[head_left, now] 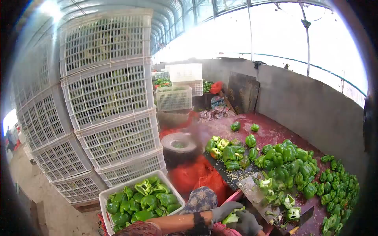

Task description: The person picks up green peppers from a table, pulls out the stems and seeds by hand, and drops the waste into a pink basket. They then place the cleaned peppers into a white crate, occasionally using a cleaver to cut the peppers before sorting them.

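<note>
At the bottom centre my left hand (pixel 225 211), in a grey glove, is closed on a cut green pepper (pixel 233 216). My right hand (pixel 249 225), also gloved in grey, closes on the same pepper from the right. Just right of the hands, cut peppers (pixel 293 212) with pale insides and scattered seeds lie on a board (pixel 252 188). Behind them whole green peppers (pixel 287 157) are heaped on the dark red table (pixel 267 128). A white crate (pixel 103 196) full of green peppers stands to the left, beside my left forearm.
Tall stacks of white slatted crates (pixel 112 94) rise at the left. Red sacks (pixel 208 179) and a round pale-topped object (pixel 179 142) stand behind my hands. A grey wall (pixel 307 94) borders the table. A yellowish handle (pixel 293 230) shows at the bottom edge.
</note>
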### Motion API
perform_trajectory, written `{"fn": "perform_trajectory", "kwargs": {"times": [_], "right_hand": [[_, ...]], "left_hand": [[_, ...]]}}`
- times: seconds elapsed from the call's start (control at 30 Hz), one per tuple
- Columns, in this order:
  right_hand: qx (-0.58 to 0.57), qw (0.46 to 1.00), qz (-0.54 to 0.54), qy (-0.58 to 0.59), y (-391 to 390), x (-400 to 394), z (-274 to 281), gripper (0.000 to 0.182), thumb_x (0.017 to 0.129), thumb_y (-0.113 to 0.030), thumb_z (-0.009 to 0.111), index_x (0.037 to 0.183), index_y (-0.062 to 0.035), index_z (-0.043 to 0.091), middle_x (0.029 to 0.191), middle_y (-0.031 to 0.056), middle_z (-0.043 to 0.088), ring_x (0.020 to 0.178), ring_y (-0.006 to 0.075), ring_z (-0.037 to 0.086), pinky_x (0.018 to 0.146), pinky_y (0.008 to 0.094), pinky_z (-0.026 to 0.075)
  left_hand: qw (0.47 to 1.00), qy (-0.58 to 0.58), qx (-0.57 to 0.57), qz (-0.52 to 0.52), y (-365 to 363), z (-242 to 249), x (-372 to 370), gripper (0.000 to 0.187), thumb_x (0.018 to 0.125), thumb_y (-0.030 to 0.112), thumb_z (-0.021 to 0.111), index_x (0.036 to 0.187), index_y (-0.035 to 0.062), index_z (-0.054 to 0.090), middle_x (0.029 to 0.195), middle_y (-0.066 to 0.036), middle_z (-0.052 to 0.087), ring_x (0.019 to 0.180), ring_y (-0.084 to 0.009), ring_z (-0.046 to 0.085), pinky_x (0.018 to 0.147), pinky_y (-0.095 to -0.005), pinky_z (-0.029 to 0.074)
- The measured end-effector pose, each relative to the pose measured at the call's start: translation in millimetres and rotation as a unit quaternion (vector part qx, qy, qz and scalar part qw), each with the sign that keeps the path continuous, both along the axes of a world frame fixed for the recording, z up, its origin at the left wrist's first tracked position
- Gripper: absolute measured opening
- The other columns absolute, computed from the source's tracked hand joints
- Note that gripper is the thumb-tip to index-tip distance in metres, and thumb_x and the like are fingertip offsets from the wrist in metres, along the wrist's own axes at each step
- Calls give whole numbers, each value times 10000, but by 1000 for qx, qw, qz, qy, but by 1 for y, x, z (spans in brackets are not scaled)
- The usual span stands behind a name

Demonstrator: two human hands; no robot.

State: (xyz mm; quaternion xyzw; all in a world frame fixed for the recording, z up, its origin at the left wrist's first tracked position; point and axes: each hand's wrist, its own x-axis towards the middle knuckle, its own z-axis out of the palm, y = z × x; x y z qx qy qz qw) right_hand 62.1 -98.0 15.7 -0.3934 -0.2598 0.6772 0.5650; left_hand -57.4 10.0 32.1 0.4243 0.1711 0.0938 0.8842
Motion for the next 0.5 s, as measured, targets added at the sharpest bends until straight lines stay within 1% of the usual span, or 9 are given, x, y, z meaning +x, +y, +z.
{"fn": "perform_trajectory", "kwargs": {"times": [0.07,0.13,0.17,0.2,0.27,0.37,0.4,0.47,0.5], "right_hand": [[27,996,-29,-79,1,3,-3,448,914,-251,636,1279,-11,536,1223,150,595,1101,277,592,914,417,513],[68,973,-107,-191,-1,0,-6,455,893,-233,658,1268,-5,536,1206,145,597,1090,268,586,918,408,503],[92,946,-169,-260,-2,-1,-7,459,882,-223,669,1262,-2,536,1197,143,599,1085,263,583,920,404,497],[113,906,-242,-329,-3,-2,-5,464,871,-214,681,1257,0,536,1189,140,600,1080,259,580,922,400,492],[143,804,-384,-430,-5,4,5,474,850,-195,703,1246,6,536,1172,136,603,1069,249,575,926,392,482],[136,684,-506,-507,-20,29,25,492,818,-167,737,1229,14,536,1146,129,607,1052,236,566,932,380,466],[60,701,-500,-504,-33,37,38,514,819,-201,752,1225,25,531,1100,127,623,1007,217,574,886,374,481],[22,700,-500,-510,-50,58,32,472,814,-182,731,1222,-3,577,1156,168,640,1056,283,606,921,402,484],[-14,687,-450,-571,-57,74,16,451,838,-205,729,1221,-22,576,1158,201,638,1074,357,615,936,413,483]], "left_hand": [[1000,11,14,0,-3,0,2,242,925,270,552,908,64,678,797,-47,686,676,-175,644,651,-314,534],[999,-8,29,21,3,-22,15,254,937,268,536,941,61,684,860,-57,698,707,-177,655,649,-320,537],[999,-16,34,31,4,-31,19,262,943,267,528,958,59,686,891,-62,705,722,-178,660,649,-323,539],[996,-75,-17,-41,9,-21,9,267,952,256,522,996,47,681,932,-71,706,752,-183,666,672,-331,546],[991,-116,46,38,0,-21,17,312,927,171,540,1201,23,526,1156,-89,597,968,-201,595,842,-344,481],[927,-158,245,237,-1,-55,36,679,891,43,569,1508,-12,292,1491,-116,434,1292,-229,489,1096,-365,384],[961,-99,167,199,-26,19,16,672,897,99,582,1503,-6,312,1500,-120,422,1336,-234,439,1125,-367,346],[981,-41,109,154,-26,26,8,547,929,214,565,1423,35,415,1265,-108,582,1086,-242,610,905,-388,516],[986,-27,91,136,-21,42,4,499,933,242,563,1380,52,448,1172,-100,608,981,-233,636,811,-386,541]]}}
